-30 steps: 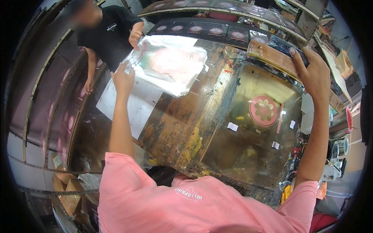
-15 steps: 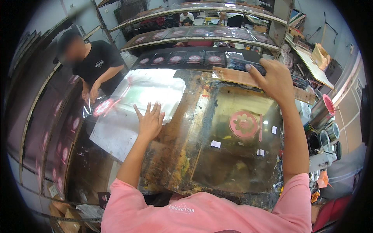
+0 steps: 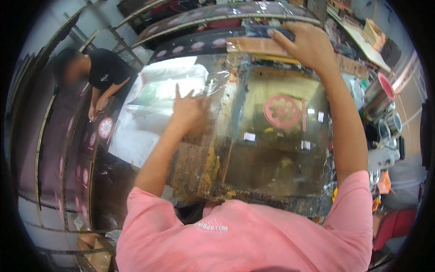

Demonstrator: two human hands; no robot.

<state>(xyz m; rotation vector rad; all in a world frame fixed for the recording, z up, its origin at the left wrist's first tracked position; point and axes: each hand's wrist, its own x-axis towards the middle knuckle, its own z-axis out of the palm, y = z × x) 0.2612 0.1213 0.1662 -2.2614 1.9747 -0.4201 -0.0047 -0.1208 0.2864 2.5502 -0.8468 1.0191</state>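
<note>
My right hand [image 3: 310,47] grips a wooden frame bar [image 3: 253,46] at the far side of the worktable, its thumb on the near face and its other fingers partly hidden. My left hand [image 3: 190,112], slightly blurred, has its fingers apart over the near right edge of a stack of clear plastic sheets [image 3: 167,86]; whether it touches them I cannot tell. Below the bar lies a yellowish flat panel [image 3: 258,172]. On it are a pink flower design [image 3: 282,111] and several small white tabs [image 3: 249,136].
A co-worker in black [image 3: 106,68] stands at the left, hands near a flower-printed sheet [image 3: 105,128]. White paper [image 3: 136,140] lies under the plastic stack. Racks [image 3: 181,23] of printed sheets run behind and left. Cans [image 3: 383,88] and jars crowd the right edge.
My left hand has shifted right and farther away, over the stack's edge. My right hand still holds the bar. The co-worker's hands have moved off the printed sheet, and the view has tilted.
</note>
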